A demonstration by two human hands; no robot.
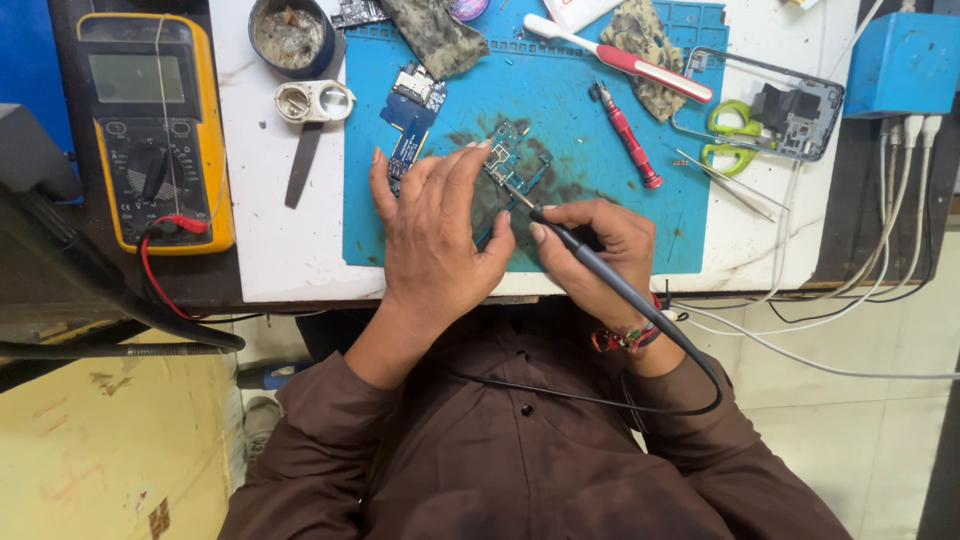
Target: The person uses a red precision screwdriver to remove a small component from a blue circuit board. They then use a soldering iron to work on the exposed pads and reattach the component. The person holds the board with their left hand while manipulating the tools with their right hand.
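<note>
A white worktop (280, 240) carried a flat blue rubbery repair mat (600, 210), smudged dark near its middle. At the far left sat a chunky yellow-cased multimeter (155, 130) with a grey screen, round dial and red lead. At the right edge of the mat lay a thin rectangular phone frame (800, 120) of bare metal and dark plastic, with green-handled scissors (730, 135) inside it.

The left hand (435, 235) lay flat, fingers spread and loose, their tips pressing a small irregular green circuit board (505, 160) onto the stained centre of the mat. The right hand (600, 250), near and to the right, gripped a slim dark grey soldering iron (575, 245) like a pen, fingers curled tight round its barrel; its fine metal tip touched the board, and its black cord looped back over a brown sleeve.

Farther off lay a blue circuit board (412, 115), a white and red toothbrush (620, 58), a slender red screwdriver (628, 138), thin steel tweezers (725, 182) and a round tin (290, 38) of grey paste.
</note>
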